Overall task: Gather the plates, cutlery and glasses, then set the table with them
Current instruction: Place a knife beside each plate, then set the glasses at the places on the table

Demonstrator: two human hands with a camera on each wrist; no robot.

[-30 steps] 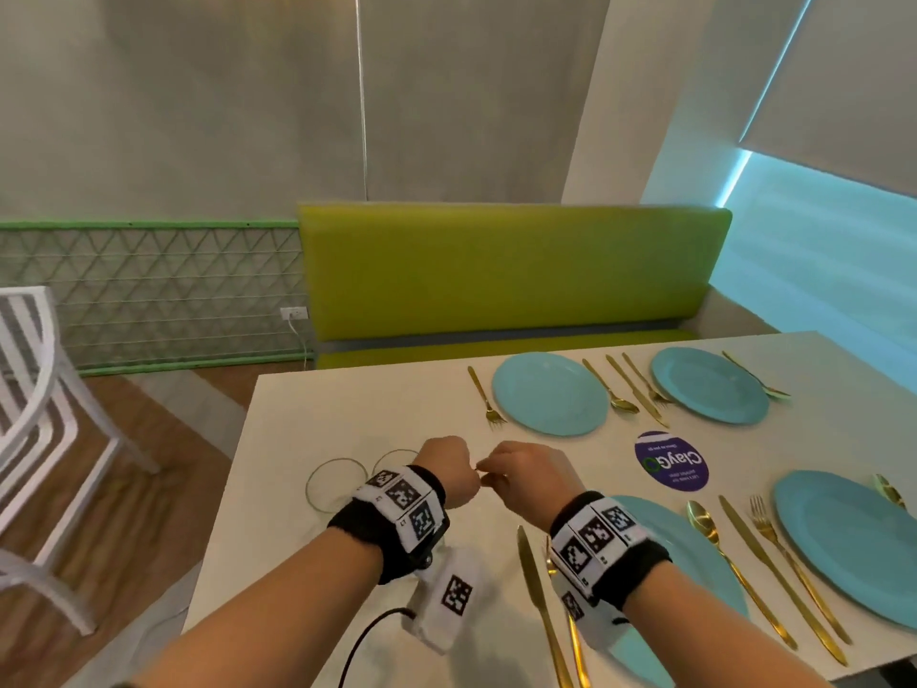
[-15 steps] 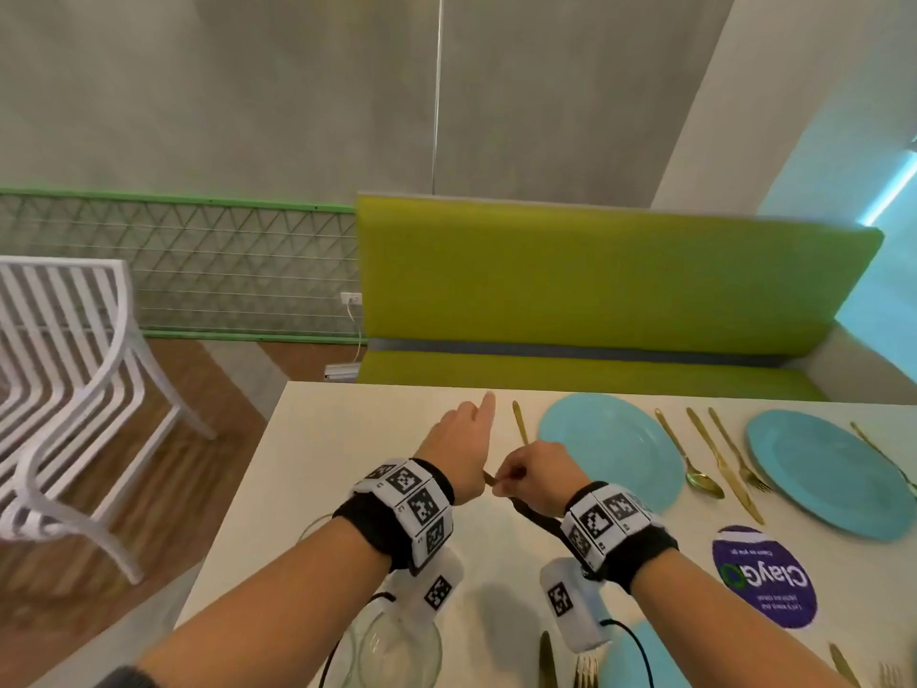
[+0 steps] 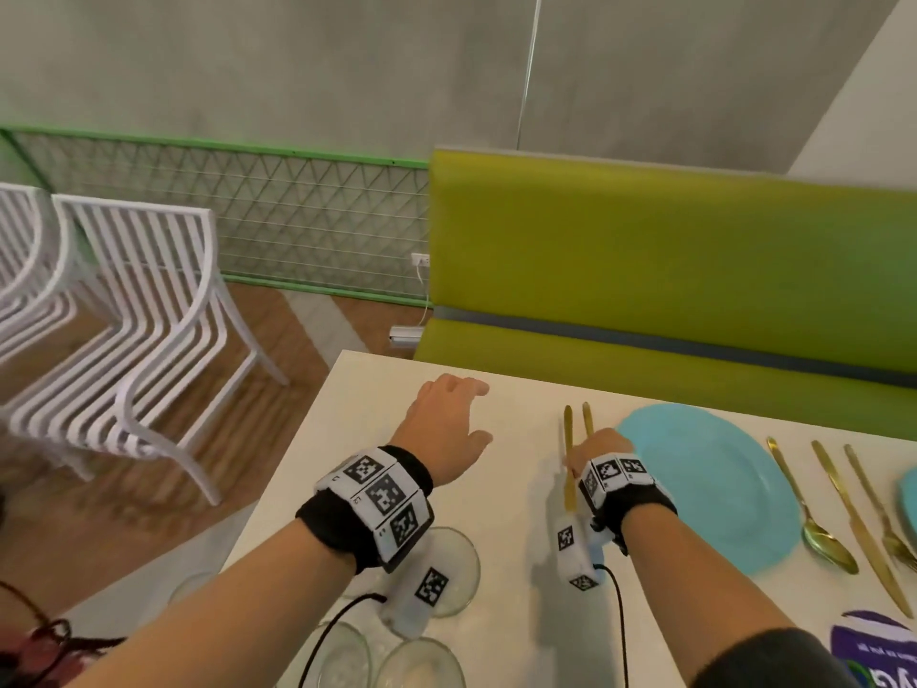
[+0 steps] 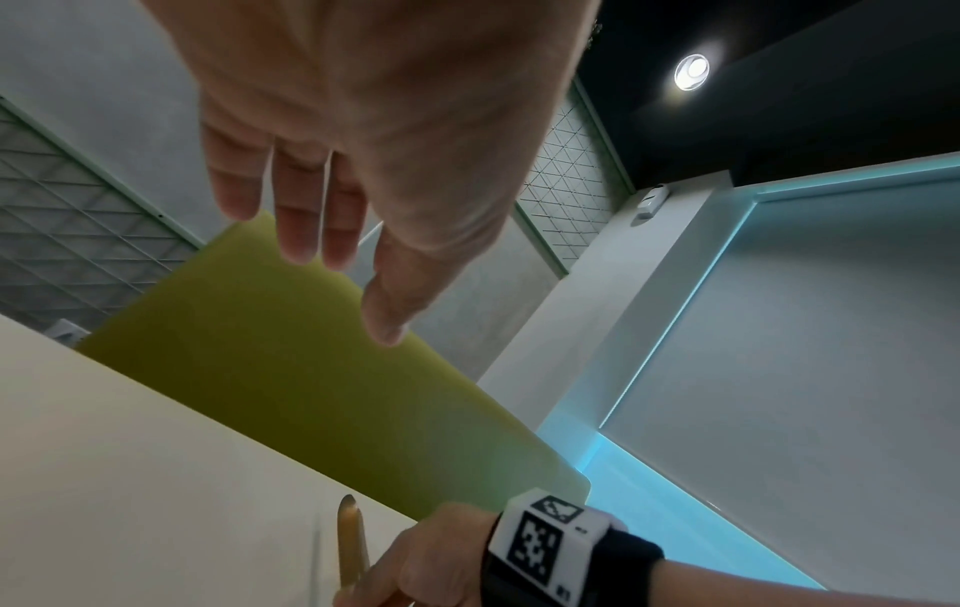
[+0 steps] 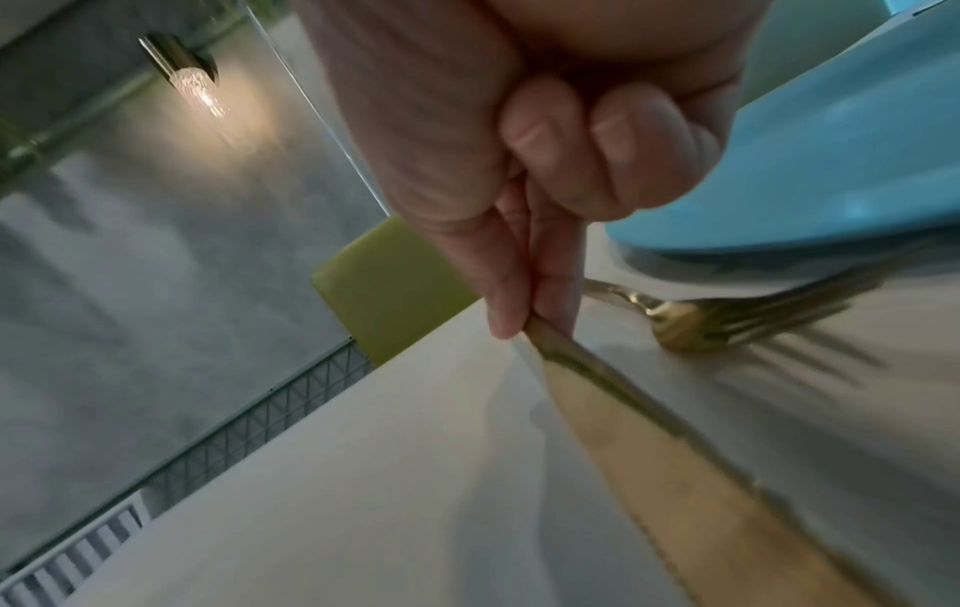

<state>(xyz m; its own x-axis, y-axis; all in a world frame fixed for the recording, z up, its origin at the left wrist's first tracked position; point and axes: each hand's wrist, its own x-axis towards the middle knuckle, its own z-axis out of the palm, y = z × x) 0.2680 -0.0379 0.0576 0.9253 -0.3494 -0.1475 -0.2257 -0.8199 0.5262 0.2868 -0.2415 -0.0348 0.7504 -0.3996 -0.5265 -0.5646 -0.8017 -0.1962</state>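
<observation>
The right hand (image 3: 598, 446) pinches a gold knife (image 5: 675, 464) between thumb and fingers, its blade low over the table (image 3: 511, 439), just left of the blue plate (image 3: 704, 484) and a gold fork (image 5: 727, 320). The left hand (image 3: 446, 424) hovers further left with relaxed fingers, grasping nothing. Glasses (image 3: 446, 568) stand at the near edge.

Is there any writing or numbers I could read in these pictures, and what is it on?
Purple sticker on the table: white letters, cut off by the frame's edge, not readable.
Left wristband: square black-and-white code patterns with tiny marks beside them, too small to read.
Right wristband: the same kind of patterns; its small marks are too blurred.
No other text.
</observation>
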